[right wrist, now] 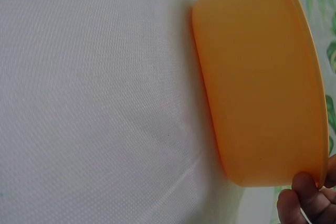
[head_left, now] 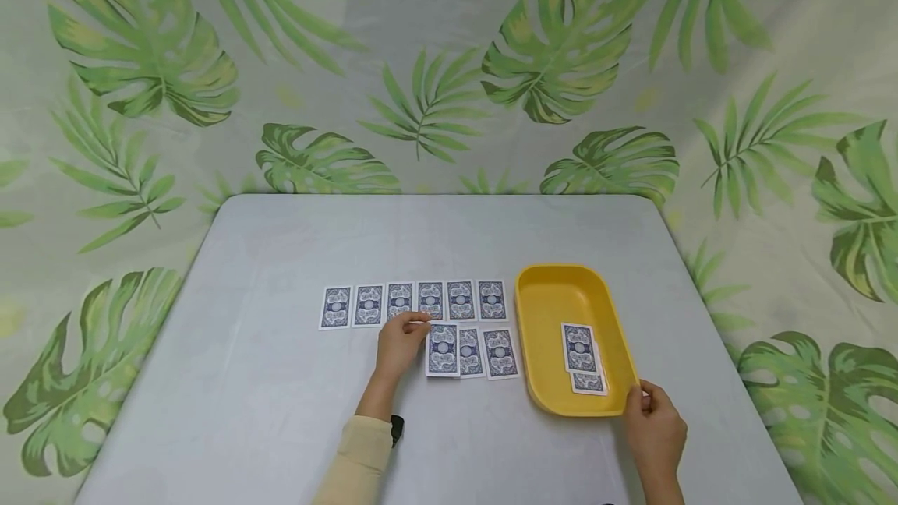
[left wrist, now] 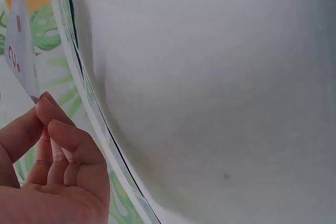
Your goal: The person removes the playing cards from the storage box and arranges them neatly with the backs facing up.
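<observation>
My left hand (head_left: pixel 400 345) pinches the upper left corner of a playing card (head_left: pixel 443 351), its blue patterned back facing up, over the left end of the nearer row. In the left wrist view, thumb and fingertips of the left hand (left wrist: pixel 68 166) grip that card (left wrist: pixel 21 51), whose underside shows a red 2. At the yellow tray (head_left: pixel 550 318), my right hand (head_left: pixel 655 423) grips the near right corner of the rim. The right wrist view shows fingers of the right hand (right wrist: pixel 310 198) on the rim beside the tray's outer wall (right wrist: pixel 262 87).
Several face-down cards (head_left: pixel 368 305) form a farther row left of the tray. Two more face-down cards, one partly covered (head_left: pixel 471 353) and one beside the tray (head_left: pixel 501 353), lie nearer. Inside the tray, one card (head_left: pixel 578 347) overlaps another (head_left: pixel 588 385). White cloth covers the table (head_left: pixel 266 380).
</observation>
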`<state>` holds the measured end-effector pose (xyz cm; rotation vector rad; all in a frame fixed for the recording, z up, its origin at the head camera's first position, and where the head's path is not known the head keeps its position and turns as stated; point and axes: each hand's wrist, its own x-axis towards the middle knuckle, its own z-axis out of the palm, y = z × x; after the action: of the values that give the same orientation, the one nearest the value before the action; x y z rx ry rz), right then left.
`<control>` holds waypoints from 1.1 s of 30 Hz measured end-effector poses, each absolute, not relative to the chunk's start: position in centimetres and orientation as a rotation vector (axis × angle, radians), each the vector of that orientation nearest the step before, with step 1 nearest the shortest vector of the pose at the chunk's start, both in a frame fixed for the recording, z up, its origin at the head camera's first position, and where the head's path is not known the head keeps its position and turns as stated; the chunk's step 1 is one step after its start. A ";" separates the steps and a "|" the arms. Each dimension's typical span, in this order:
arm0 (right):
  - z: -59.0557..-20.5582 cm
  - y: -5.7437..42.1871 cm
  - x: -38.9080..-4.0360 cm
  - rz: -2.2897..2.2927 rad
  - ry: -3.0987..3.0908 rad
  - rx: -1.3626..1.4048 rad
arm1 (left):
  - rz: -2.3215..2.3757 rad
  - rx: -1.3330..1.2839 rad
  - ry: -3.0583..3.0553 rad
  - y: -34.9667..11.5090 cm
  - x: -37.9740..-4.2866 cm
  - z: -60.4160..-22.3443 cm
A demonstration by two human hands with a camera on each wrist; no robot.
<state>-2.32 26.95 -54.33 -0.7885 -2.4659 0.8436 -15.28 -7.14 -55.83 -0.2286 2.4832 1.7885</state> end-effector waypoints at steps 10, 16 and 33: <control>-54.3 26.9 -2.3 0.858 -2.470 -0.807 | 1.723 -0.246 2.511 -8.1 -15.6 -56.1; -54.4 27.0 -2.4 0.847 -2.465 -0.787 | 1.696 -0.255 2.520 -8.4 -15.6 -56.0; -54.3 27.0 -2.4 0.847 -2.459 -0.781 | 1.546 -0.274 2.609 -8.5 -15.6 -56.1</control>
<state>-2.36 26.95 -54.33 -0.7813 -2.4588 0.8472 -15.62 -8.46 -56.11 -0.2744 2.6093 1.5461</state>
